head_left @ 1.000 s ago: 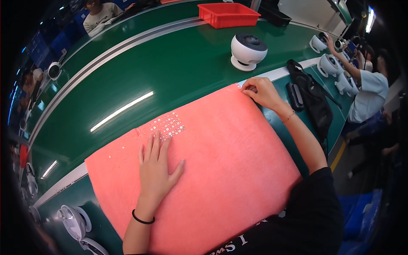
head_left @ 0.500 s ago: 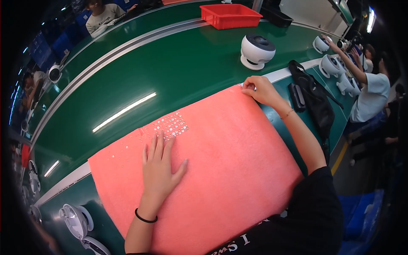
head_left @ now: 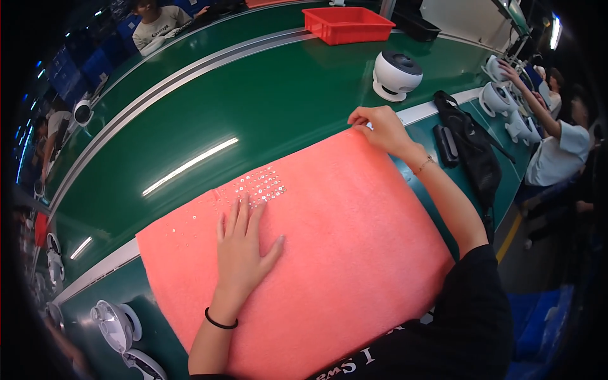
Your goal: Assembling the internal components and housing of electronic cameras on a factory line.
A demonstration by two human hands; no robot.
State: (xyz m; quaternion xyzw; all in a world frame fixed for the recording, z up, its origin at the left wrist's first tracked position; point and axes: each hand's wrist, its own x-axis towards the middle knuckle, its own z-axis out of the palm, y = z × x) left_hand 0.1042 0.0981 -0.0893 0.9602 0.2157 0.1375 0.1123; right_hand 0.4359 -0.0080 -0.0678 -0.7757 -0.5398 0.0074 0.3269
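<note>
A salmon-pink plush cloth (head_left: 342, 247) lies spread in front of me. Near its far edge, left of centre, sits a patch of small shiny round pieces (head_left: 269, 183), with a few more scattered to the left. My left hand (head_left: 244, 253) rests flat on the cloth with fingers spread, its fingertips at the near side of that patch. At the cloth's far right corner is my right hand (head_left: 383, 130), thumb and fingers pinched together. A small pale glint shows between those fingers, too little to name.
Beyond the cloth runs a green belt (head_left: 304, 95) carrying a white round device (head_left: 397, 76) with a dark top. A red bin (head_left: 348, 28) stands farther back. Right are a black bag (head_left: 472, 152) and a dark case (head_left: 445, 145); left, an open white housing (head_left: 117, 324). Co-workers sit around.
My right hand has shifted slightly left and away from me at the cloth's corner. The white device has moved right along the belt. My left hand stays on the cloth.
</note>
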